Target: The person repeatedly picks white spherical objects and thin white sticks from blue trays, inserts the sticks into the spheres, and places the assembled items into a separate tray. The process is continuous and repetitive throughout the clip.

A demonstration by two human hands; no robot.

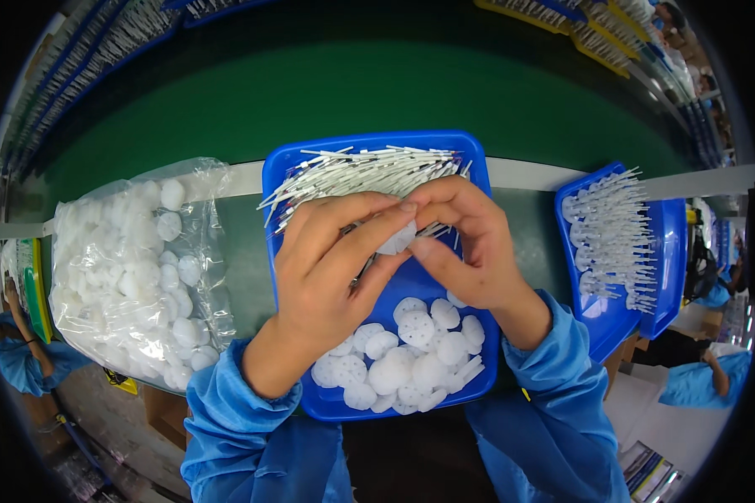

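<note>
Over the middle of a blue tray (270, 180), both my hands meet at one translucent white disc (398, 241). My left hand (331, 256) is closed with its fingertips on the disc's upper and left side. My right hand (470, 247) pinches the same disc from the right. Whether a stick is also between the fingers is hidden. Behind my hands, a heap of thin white sticks (369, 172) fills the tray's far part. Several loose white discs (394, 369), some with small dark specks, lie in its near part, below my wrists.
To the left stands a clear plastic bag (126, 277) full of white discs. At the right, a smaller blue tray (591, 314) carries rows of sticks with discs on their ends. A green belt (369, 92) runs behind, with more filled trays (101, 63) beyond. Other people work at both sides.
</note>
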